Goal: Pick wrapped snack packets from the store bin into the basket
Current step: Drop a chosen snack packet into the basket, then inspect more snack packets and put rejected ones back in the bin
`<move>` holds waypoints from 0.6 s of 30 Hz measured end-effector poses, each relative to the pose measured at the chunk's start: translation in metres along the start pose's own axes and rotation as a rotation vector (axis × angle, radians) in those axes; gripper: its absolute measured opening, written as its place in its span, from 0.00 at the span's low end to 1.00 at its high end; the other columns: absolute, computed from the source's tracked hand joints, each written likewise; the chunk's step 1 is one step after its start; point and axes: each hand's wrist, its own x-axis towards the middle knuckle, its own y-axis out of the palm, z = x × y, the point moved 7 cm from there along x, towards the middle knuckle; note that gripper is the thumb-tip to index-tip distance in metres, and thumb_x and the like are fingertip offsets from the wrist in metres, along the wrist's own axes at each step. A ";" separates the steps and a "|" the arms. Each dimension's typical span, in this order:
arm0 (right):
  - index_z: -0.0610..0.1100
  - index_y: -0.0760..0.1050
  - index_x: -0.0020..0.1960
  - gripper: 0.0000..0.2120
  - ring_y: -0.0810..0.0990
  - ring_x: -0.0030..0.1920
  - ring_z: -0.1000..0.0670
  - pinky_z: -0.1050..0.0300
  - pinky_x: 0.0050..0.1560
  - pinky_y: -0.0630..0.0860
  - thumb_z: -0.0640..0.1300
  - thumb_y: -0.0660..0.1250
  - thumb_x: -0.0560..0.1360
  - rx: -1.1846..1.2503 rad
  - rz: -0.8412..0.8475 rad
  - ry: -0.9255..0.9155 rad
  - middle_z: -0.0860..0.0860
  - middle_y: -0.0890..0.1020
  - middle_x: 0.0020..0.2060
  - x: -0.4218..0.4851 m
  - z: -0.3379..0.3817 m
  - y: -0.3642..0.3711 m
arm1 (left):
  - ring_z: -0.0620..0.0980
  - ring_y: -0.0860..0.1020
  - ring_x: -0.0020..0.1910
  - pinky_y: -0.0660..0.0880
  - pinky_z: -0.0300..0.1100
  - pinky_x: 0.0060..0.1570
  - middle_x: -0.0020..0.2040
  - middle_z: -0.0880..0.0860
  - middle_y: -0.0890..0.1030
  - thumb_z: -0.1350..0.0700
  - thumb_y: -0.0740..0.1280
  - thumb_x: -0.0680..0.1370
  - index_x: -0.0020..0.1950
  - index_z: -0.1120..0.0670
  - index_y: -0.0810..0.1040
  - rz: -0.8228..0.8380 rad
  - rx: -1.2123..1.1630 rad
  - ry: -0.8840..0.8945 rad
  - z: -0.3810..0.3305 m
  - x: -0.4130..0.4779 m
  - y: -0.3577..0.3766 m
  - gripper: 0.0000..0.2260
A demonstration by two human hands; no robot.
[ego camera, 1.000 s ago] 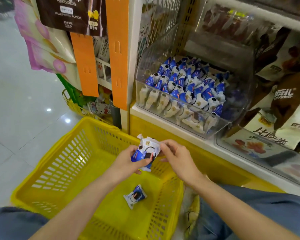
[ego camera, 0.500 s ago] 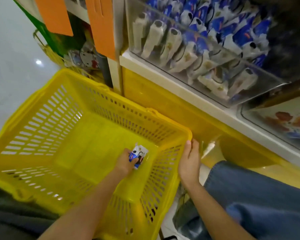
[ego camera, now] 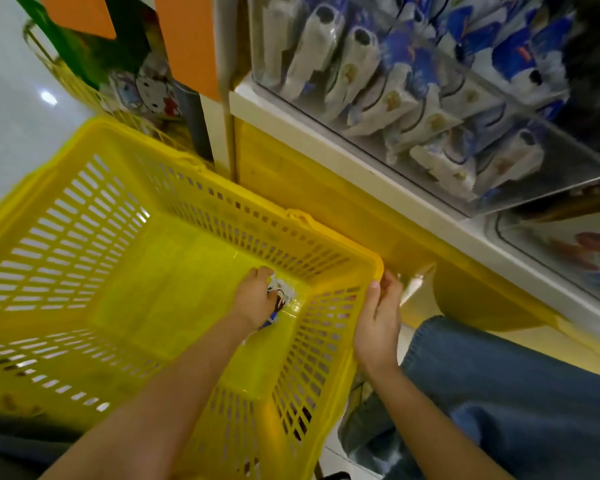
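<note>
The yellow slotted basket (ego camera: 340,239) stands on the floor below the shelf. My left hand (ego camera: 255,299) reaches down to its floor near the right wall, fingers curled over a white and blue snack packet (ego camera: 284,293). A blue edge of another packet (ego camera: 267,323) shows beside my wrist. My right hand (ego camera: 378,323) rests with fairly straight fingers against the outside of the basket's right corner and holds nothing. On the shelf above, the clear store bin (ego camera: 575,157) is full of several white and blue packets (ego camera: 371,84).
The shelf's yellow base (ego camera: 326,195) runs right behind the basket. A denim-clad leg (ego camera: 499,393) lies at the right. A second yellow basket with a cartoon-cat item (ego camera: 149,88) stands behind, under orange tags (ego camera: 187,39). Another clear bin (ego camera: 568,247) sits lower right.
My left hand went from holding the packet up at the bin to lowering it to the basket floor. My right hand let go of the packet and dropped to the basket's corner.
</note>
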 end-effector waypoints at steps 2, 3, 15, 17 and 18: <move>0.45 0.64 0.67 0.17 0.74 0.50 0.59 0.65 0.49 0.69 0.48 0.51 0.81 0.025 0.004 -0.006 0.57 0.73 0.53 0.000 0.002 -0.001 | 0.56 0.69 0.63 0.65 0.46 0.60 0.64 0.58 0.70 0.61 0.62 0.78 0.68 0.58 0.67 -0.125 -0.073 0.174 -0.036 -0.013 -0.028 0.18; 0.44 0.63 0.68 0.17 0.73 0.53 0.58 0.67 0.51 0.68 0.46 0.52 0.81 0.027 0.011 -0.018 0.55 0.72 0.55 0.000 0.005 -0.002 | 0.56 0.69 0.61 0.65 0.46 0.60 0.63 0.57 0.71 0.61 0.61 0.78 0.67 0.57 0.68 -0.205 -0.075 0.263 -0.055 -0.022 -0.044 0.17; 0.44 0.67 0.65 0.15 0.70 0.62 0.49 0.58 0.61 0.66 0.42 0.58 0.79 -0.538 0.260 -0.315 0.47 0.72 0.61 0.008 0.099 -0.040 | 0.52 0.66 0.65 0.58 0.43 0.64 0.64 0.52 0.70 0.51 0.56 0.80 0.68 0.52 0.67 -0.268 0.508 0.596 -0.143 -0.068 -0.128 0.16; 0.47 0.69 0.63 0.13 0.74 0.58 0.53 0.60 0.57 0.71 0.44 0.59 0.79 -0.527 0.282 -0.492 0.51 0.75 0.59 0.003 0.147 -0.055 | 0.52 0.68 0.62 0.61 0.44 0.63 0.61 0.52 0.72 0.52 0.58 0.79 0.65 0.53 0.69 -0.369 0.505 0.695 -0.165 -0.086 -0.158 0.15; 0.48 0.70 0.62 0.12 0.76 0.56 0.55 0.60 0.55 0.73 0.44 0.59 0.79 -0.512 0.294 -0.579 0.53 0.76 0.57 0.000 0.173 -0.062 | 0.52 0.70 0.60 0.64 0.45 0.61 0.59 0.52 0.74 0.53 0.60 0.79 0.63 0.54 0.71 -0.444 0.486 0.768 -0.178 -0.099 -0.177 0.14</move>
